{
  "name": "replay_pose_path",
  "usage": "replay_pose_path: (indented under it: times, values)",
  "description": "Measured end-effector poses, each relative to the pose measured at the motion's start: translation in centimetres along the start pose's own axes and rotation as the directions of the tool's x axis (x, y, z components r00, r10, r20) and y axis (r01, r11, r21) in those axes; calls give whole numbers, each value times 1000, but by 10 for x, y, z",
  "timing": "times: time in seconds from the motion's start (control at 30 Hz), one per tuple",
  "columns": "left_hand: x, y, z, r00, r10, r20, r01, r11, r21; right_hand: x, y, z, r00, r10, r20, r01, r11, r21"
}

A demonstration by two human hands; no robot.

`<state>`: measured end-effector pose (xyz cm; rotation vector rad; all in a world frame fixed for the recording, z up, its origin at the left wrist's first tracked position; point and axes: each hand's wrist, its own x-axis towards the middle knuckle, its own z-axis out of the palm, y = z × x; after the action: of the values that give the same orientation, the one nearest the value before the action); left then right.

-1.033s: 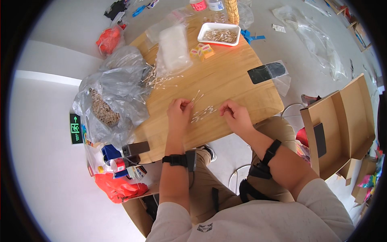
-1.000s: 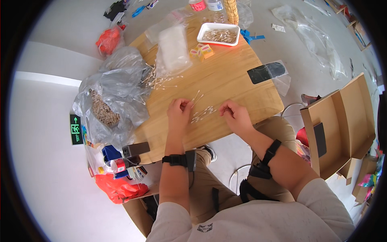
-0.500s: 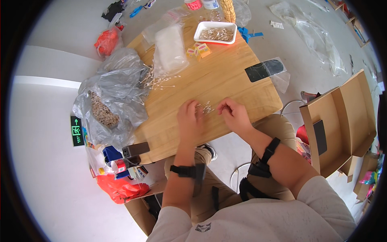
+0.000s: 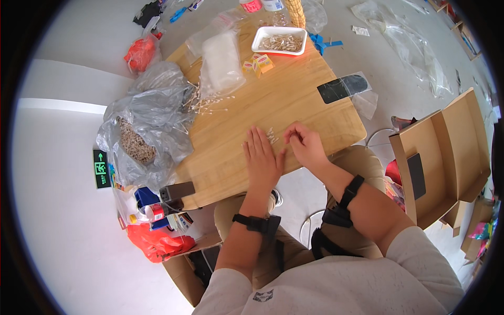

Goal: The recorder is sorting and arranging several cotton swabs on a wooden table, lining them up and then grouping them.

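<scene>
along the near side of the wooden table, both hands are in play — the left hand is palm down and opened out, fingers long, thumb angled off to the right. just beside those fingers is the small bunch of cotton swabs, lying on the wood between the two hands. across from it, the right hand has its fingers curled in, thumb close to the forefinger — whether it pinches anything, i can't tell. further left, a loose pile of swabs sprawls by the grey plastic bag, and up at the far end a white tray holds plenty more, yellow boxes near it.
</scene>
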<state>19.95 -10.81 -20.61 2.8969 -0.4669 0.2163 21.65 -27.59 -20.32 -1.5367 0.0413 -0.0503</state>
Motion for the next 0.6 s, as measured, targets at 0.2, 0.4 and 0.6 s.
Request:
replay_pose_path:
  times: [0.2, 0.4, 0.6]
  values:
    - [32, -29, -24, 998, -63, 16, 65, 976, -210, 0, -1, -3, 1000, 6, -18, -6, 1000, -4]
    - [45, -54, -35, 999, -22, -44, 3, 922, -387, -1, -7, -1, 999, 53, 6, -53, 997, -57]
    - [45, -54, -39, 1000, 11, -23, -19, 922, -387, 0, -8, 1, 997, 71, -1, -71, 994, -82]
